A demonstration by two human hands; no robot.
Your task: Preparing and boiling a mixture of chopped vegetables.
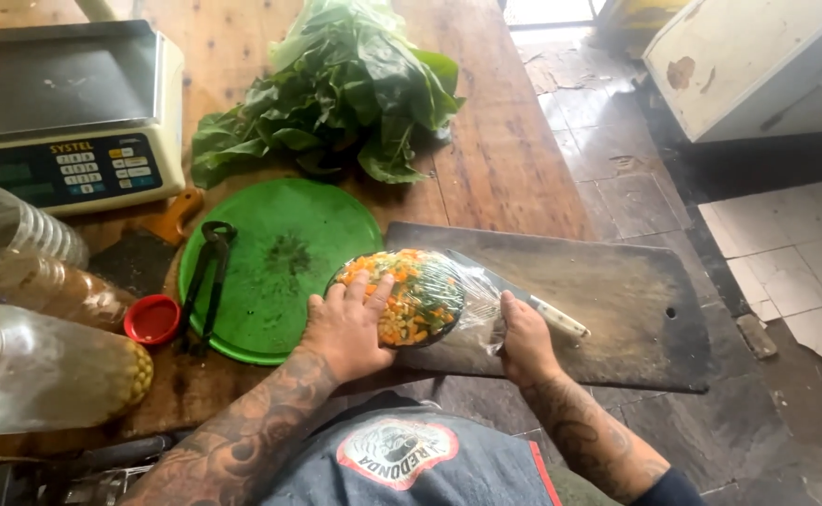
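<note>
hands point(430, 333) wrapping film point(477, 305) over vegetable tray point(411, 295)

Wrapped tray point(409, 293) between round board point(275, 262) left and cutting board point(608, 300) right, greens point(345, 89) behind

Orange, yellow and green chopped vegetables point(402, 292), bright green round board point(280, 253), red cap point(152, 319).
</note>
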